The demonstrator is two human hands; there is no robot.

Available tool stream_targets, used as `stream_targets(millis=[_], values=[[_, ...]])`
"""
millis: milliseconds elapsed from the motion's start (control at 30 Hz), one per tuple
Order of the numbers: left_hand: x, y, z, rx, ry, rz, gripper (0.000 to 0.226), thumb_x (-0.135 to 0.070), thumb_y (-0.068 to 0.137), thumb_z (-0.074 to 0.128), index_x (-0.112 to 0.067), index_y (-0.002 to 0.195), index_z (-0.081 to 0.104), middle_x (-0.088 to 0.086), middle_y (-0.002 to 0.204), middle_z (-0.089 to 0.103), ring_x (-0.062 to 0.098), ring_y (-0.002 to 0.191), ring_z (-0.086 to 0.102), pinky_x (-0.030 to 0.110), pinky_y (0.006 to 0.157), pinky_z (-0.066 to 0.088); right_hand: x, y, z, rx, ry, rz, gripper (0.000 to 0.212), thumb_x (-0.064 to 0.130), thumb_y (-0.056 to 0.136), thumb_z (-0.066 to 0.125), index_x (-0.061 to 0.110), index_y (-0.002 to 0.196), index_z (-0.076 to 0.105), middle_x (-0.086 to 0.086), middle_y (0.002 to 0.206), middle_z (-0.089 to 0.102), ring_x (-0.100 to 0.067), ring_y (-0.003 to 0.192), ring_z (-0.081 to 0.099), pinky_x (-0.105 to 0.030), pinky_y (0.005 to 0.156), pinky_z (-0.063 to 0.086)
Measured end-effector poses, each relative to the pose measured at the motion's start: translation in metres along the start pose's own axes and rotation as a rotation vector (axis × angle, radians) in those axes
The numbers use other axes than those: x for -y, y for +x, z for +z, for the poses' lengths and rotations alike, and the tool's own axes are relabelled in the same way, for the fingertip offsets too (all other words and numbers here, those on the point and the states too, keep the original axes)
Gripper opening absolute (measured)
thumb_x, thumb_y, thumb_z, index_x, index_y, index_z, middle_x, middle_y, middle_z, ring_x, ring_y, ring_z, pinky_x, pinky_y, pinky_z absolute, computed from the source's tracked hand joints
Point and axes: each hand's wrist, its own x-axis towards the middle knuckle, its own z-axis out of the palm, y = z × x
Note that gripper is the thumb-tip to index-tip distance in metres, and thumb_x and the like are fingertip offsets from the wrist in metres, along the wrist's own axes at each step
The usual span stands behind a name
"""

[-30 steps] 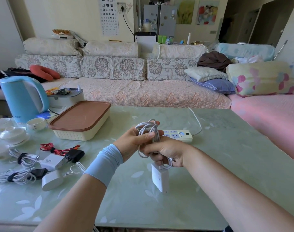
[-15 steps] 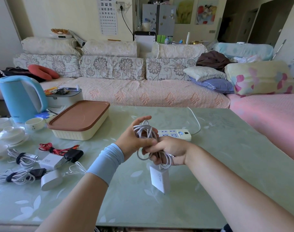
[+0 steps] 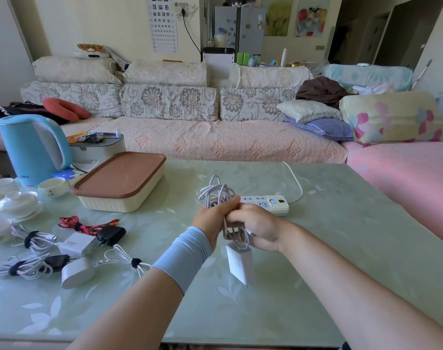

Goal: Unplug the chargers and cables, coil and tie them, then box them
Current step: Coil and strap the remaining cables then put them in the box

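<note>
Left hand (image 3: pixel 211 217) and right hand (image 3: pixel 259 224) both grip a white cable coil (image 3: pixel 216 192) above the bench (image 3: pixel 341 236), its charger (image 3: pixel 240 263) hanging free.

The left hand clamps the coil's middle so the loops cannot spring apart. The right hand pinches the lower strands, probably to work a tie round them, though its fingers hide this. The strip (image 3: pixel 268 203) lies just behind. Tied cables (image 3: pixel 33 239) lie to the left, near the lidded box (image 3: pixel 119 184).

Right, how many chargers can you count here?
5. On the table: a white 90W charger, a black one beside it, another black one further left, a rounded white one. A fifth hangs from the cable in the left hand and right hand. The box may hide more.
</note>
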Motion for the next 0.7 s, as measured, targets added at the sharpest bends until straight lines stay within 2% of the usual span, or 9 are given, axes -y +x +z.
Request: stream_targets(millis=[67, 100, 167, 233, 300, 367, 500, 600, 700], values=[[-0.006, 0.007, -0.002, -0.007, -0.059, -0.003, 0.027, -0.012, 0.085, 0.069, 0.007, 0.105, 0.067, 0.017, 0.097, 0.073, 0.025, 0.075, 0.069, 0.029, 0.063, 0.057, 0.004, 0.004, -0.017, -0.076, 0.010, 0.025, 0.025, 0.011, 0.098, 0.038, 0.011, 0.108, 0.061, -0.009, 0.100, 0.063, -0.020, 0.087, 0.058, -0.030, 0.071, 0.044], [-0.010, 0.010, -0.005, 0.012, -0.087, -0.008, 0.024, -0.011, 0.089, 0.065, 0.006, 0.105, 0.065, 0.015, 0.099, 0.073, 0.024, 0.076, 0.070, 0.028, 0.061, 0.057, 0.005, 0.007, -0.031, -0.208, -0.074, 0.004, 0.023, 0.014, 0.098, 0.038, 0.015, 0.106, 0.060, -0.007, 0.105, 0.062, -0.019, 0.088, 0.055, -0.029, 0.071, 0.042], [-0.017, 0.014, -0.011, 0.062, -0.117, -0.046, 0.012, -0.011, 0.094, 0.059, 0.000, 0.096, 0.060, 0.009, 0.083, 0.070, 0.024, 0.068, 0.070, 0.033, 0.060, 0.060, 0.003, 0.007, -0.066, -0.601, -0.389, -0.072, 0.023, 0.011, 0.094, 0.044, 0.021, 0.096, 0.064, -0.003, 0.107, 0.067, -0.018, 0.085, 0.058, -0.027, 0.073, 0.046], [-0.021, 0.014, -0.015, 0.090, -0.051, -0.100, 0.013, -0.013, 0.094, 0.060, -0.006, 0.084, 0.054, 0.005, 0.064, 0.055, 0.020, 0.048, 0.057, 0.035, 0.055, 0.059, -0.002, -0.001, -0.097, -0.819, -0.755, -0.110, 0.029, 0.003, 0.088, 0.048, 0.025, 0.085, 0.067, -0.001, 0.103, 0.071, -0.021, 0.092, 0.063, -0.028, 0.082, 0.048], [-0.024, 0.015, -0.016, 0.095, 0.109, -0.134, 0.019, -0.015, 0.092, 0.062, -0.011, 0.079, 0.049, 0.001, 0.057, 0.043, 0.013, 0.038, 0.039, 0.024, 0.041, 0.046, -0.011, -0.007, -0.116, -0.800, -0.943, -0.051, 0.034, 0.000, 0.085, 0.048, 0.027, 0.082, 0.068, 0.002, 0.101, 0.072, -0.020, 0.095, 0.064, -0.025, 0.082, 0.047], [-0.028, 0.019, -0.016, 0.109, 0.292, -0.148, 0.024, -0.017, 0.090, 0.065, -0.013, 0.075, 0.047, 0.000, 0.056, 0.040, 0.011, 0.037, 0.032, 0.018, 0.034, 0.030, -0.018, -0.009, -0.121, -0.673, -1.096, 0.004, 0.036, -0.003, 0.083, 0.049, 0.025, 0.086, 0.071, 0.002, 0.103, 0.071, -0.019, 0.096, 0.064, -0.024, 0.080, 0.047], [-0.033, 0.024, -0.018, 0.140, 0.606, -0.147, 0.030, -0.028, 0.077, 0.077, -0.008, 0.082, 0.055, 0.009, 0.068, 0.041, 0.019, 0.047, 0.034, 0.019, 0.040, 0.030, -0.030, -0.001, -0.126, -0.512, -1.279, 0.061, 0.042, -0.003, 0.080, 0.052, 0.026, 0.103, 0.071, 0.003, 0.113, 0.058, -0.019, 0.108, 0.057, -0.028, 0.092, 0.048], [-0.033, 0.020, -0.023, 0.161, 0.792, -0.106, 0.050, -0.044, 0.059, 0.080, -0.005, 0.086, 0.063, 0.015, 0.072, 0.047, 0.023, 0.056, 0.038, 0.024, 0.047, 0.034, -0.027, 0.004, -0.123, -0.451, -1.351, 0.129, 0.010, 0.014, 0.075, 0.066, 0.022, 0.073, 0.072, 0.002, 0.085, 0.070, -0.021, 0.088, 0.064, -0.027, 0.071, 0.050], [-0.032, 0.015, -0.030, 0.116, 0.771, -0.028, 0.034, -0.033, 0.078, 0.075, -0.005, 0.070, 0.058, 0.015, 0.062, 0.044, 0.022, 0.048, 0.034, 0.023, 0.045, 0.036, -0.016, 0.006, -0.107, -0.448, -1.202, 0.055, 0.012, 0.025, 0.078, 0.078, 0.022, 0.068, 0.071, 0.007, 0.068, 0.068, -0.010, 0.065, 0.059, -0.017, 0.054, 0.043]])
